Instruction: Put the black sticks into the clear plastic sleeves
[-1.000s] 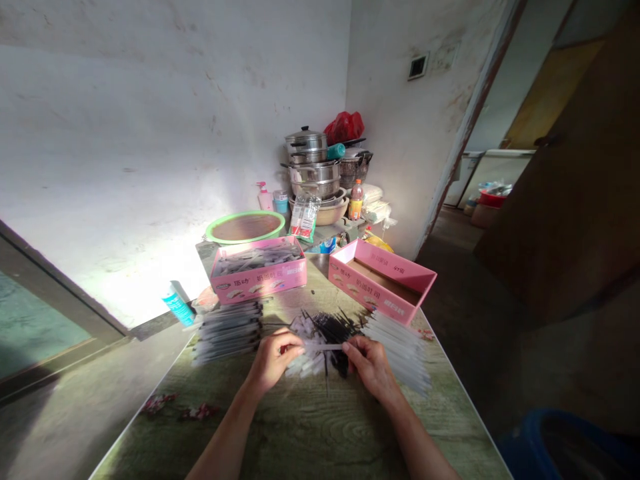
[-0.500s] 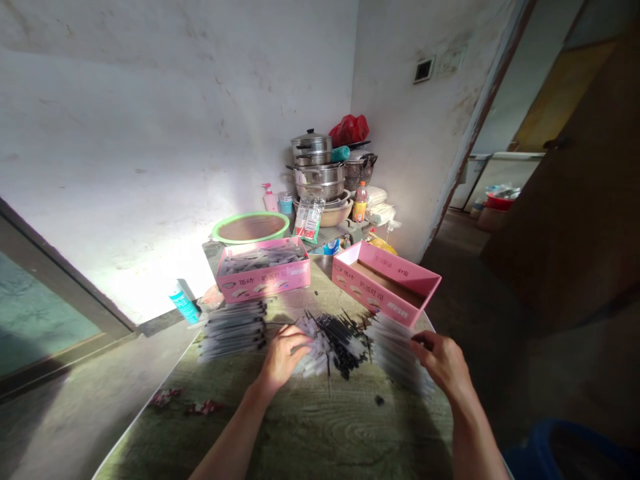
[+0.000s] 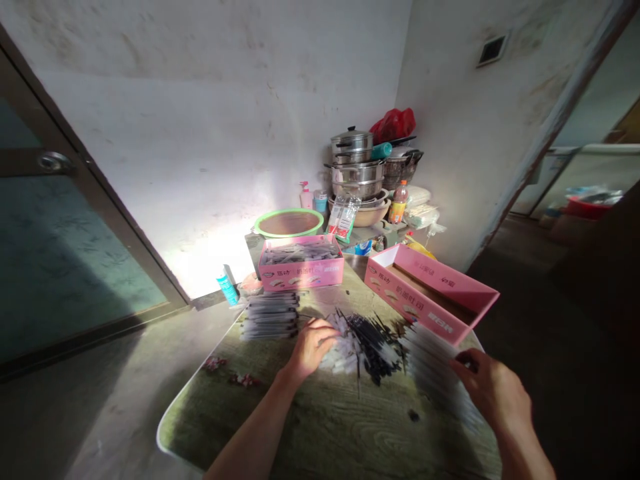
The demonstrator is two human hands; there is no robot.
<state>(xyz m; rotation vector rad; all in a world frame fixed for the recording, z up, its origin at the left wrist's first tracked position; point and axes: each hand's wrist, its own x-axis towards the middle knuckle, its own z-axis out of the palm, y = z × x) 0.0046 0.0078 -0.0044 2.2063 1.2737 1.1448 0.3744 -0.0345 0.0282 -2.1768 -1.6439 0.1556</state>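
Note:
On the table, my left hand (image 3: pixel 315 343) is at the left side of a pile of small whitish pieces (image 3: pixel 345 350). Its fingers are bent and pressed together; what they grip, if anything, is hidden. Black slim pieces (image 3: pixel 377 347) lie heaped just right of the white ones. My right hand (image 3: pixel 493 387) is pinched at the right-hand ends of a row of clear whitish tubes (image 3: pixel 435 363); I cannot make out what is between its fingertips. To the left, a neat stack of pen-like tubes with dark ends (image 3: pixel 270 317) lies on the table.
A pink box (image 3: pixel 303 273) full of pen-like sticks stands at the back left of the wood-patterned table (image 3: pixel 350 427). Another pink box (image 3: pixel 430 293), its brown bottom showing, is at the right. Behind are a green-rimmed basin (image 3: pixel 289 223), stacked pots (image 3: pixel 356 177) and a drink bottle (image 3: pixel 399 203).
My view has turned left, so everything sits farther right in the picture. Both hands stay at about the same spots on the table, still bent and pinched.

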